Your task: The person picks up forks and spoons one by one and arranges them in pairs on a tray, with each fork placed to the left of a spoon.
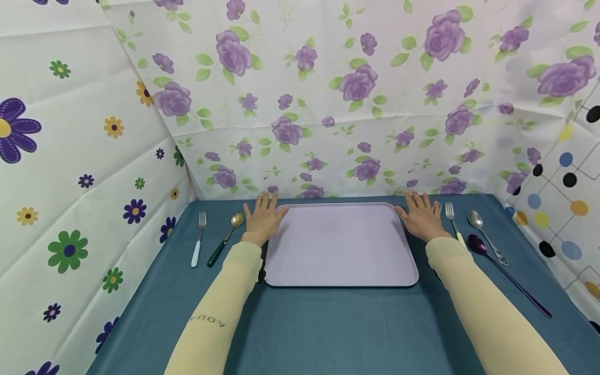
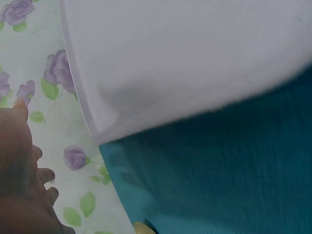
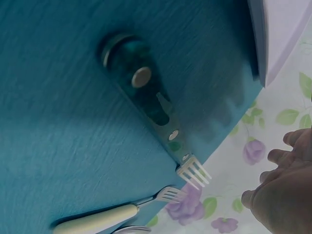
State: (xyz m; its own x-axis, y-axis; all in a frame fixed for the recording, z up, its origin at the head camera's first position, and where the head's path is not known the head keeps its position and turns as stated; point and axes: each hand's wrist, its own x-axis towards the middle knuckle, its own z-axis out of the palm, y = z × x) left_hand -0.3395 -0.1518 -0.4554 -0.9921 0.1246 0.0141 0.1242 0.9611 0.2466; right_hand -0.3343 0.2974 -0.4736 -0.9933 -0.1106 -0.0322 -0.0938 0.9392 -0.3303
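Observation:
A pale lilac rectangular tray (image 1: 342, 245) lies on the blue cloth. Beside its far left corner is my left hand (image 1: 263, 219), fingers straight and spread, holding nothing. My right hand (image 1: 423, 216) is likewise spread at the far right corner, with nothing in its grasp. In the left wrist view, the left hand (image 2: 19, 170) shows off the tray's corner. The right wrist view has the right hand (image 3: 287, 190) at the edge and a dark green-handled fork (image 3: 146, 92) lying below; in the head view the right hand and sleeve mostly hide this fork.
Left of the tray lie a pale-handled fork (image 1: 196, 252) and a gold spoon with green handle (image 1: 217, 252). To the right are a cream-handled fork (image 1: 451, 213), a silver spoon (image 1: 487, 234) and a long purple spoon (image 1: 511, 278). Flowered sheets (image 1: 328, 151) wall the table's back and sides.

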